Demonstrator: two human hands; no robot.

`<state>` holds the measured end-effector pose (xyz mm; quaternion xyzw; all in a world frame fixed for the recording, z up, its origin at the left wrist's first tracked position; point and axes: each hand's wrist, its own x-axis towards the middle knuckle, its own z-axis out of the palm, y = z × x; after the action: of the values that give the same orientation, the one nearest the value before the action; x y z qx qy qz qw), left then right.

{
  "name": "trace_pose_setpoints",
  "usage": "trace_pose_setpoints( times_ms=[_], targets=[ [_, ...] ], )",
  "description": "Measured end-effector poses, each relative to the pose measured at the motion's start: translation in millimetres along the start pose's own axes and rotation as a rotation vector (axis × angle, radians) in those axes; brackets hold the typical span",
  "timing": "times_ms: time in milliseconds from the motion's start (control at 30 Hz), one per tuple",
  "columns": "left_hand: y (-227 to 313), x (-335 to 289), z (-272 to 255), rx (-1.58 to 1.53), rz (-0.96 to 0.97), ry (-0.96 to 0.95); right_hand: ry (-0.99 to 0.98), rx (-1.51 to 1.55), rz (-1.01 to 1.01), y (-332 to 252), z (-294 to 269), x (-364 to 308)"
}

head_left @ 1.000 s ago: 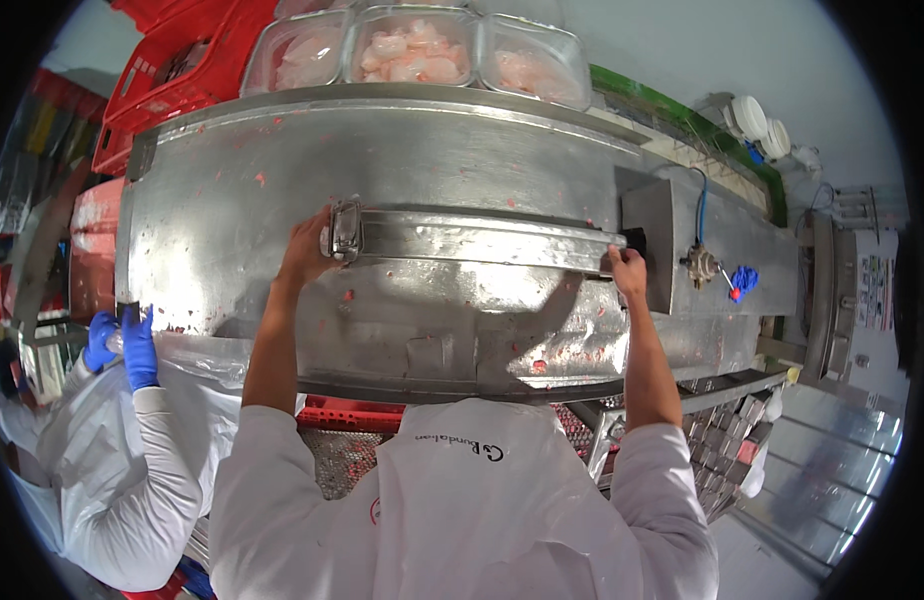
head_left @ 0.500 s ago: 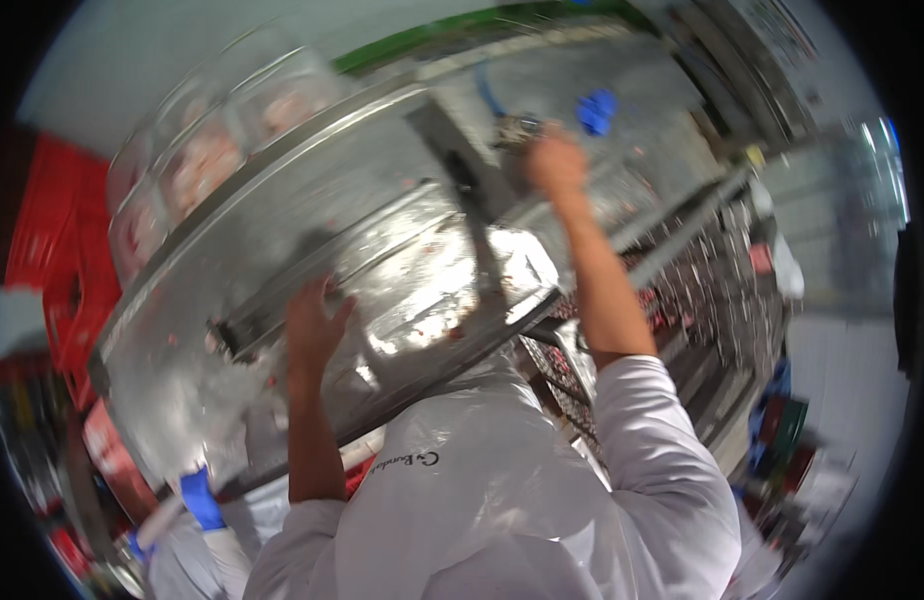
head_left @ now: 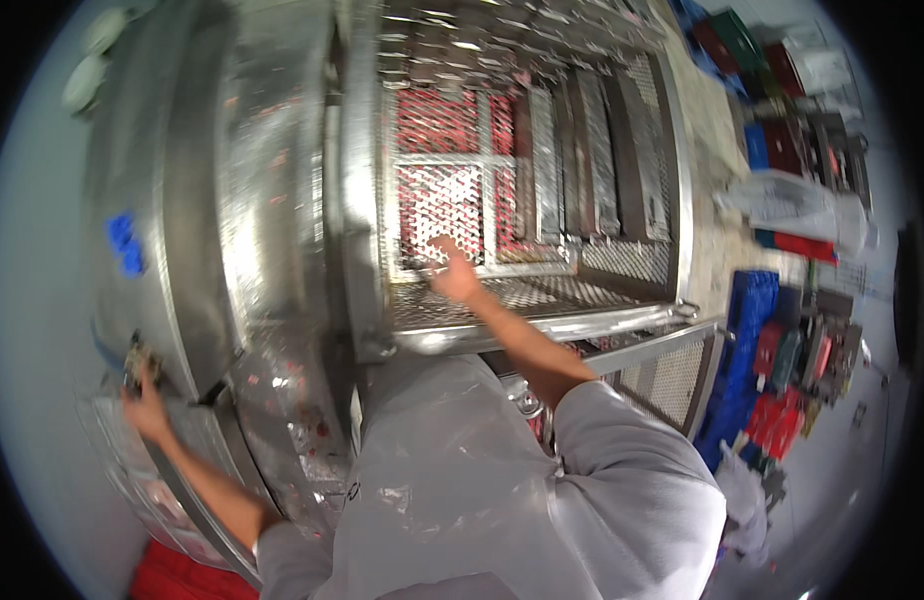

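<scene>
At far left, my left hand (head_left: pixel 147 412) closes on a small metal fitting (head_left: pixel 139 362) on the steel work surface; the fingertips are partly hidden there. A thin blue hose runs beside the fitting. My right hand (head_left: pixel 454 278) reaches forward over the near end of a metal cage (head_left: pixel 537 325) with mesh walls. Motion smears its fingers, so I cannot tell whether they hold anything. Inside the cage stand several long metal moulds (head_left: pixel 594 150), and a perforated panel (head_left: pixel 437 195) shows red beneath it.
A crumpled blue thing (head_left: pixel 124 243) lies on the steel surface (head_left: pixel 197 250). Wet steel with reddish scraps borders the cage on its left. A red crate (head_left: pixel 187 575) sits at lower left. Along the right are blue crates (head_left: pixel 747 345) and a white plastic bag (head_left: pixel 797 205).
My view has swung right from the steel table to the cage. My right hand has left the fitting and moved over the cage; my left hand has moved from the table to the fitting.
</scene>
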<state>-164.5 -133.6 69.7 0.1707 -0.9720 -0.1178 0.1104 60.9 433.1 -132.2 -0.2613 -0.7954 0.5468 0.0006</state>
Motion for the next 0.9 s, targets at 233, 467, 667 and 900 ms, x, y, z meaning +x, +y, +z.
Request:
trace_pose_setpoints(
  times_ms=[233, 467, 667, 900],
  targets=[
    [15, 3, -15, 0.142, 0.046, -0.092, 0.238, -1.040, 0.859, 256, -339, -58],
    [-10, 19, -18, -0.075, -0.110, -0.149, -0.384, -1.261, 0.687, 357, -338, 1],
    [-27, 30, -8, -0.180, -0.132, -0.196, -0.218, -1.179, 0.587, 414, -334, -8],
    [-26, 4, 6, -0.030, -0.163, 0.442, -0.204, -0.807, 0.597, 195, -131, 24]
  ],
)
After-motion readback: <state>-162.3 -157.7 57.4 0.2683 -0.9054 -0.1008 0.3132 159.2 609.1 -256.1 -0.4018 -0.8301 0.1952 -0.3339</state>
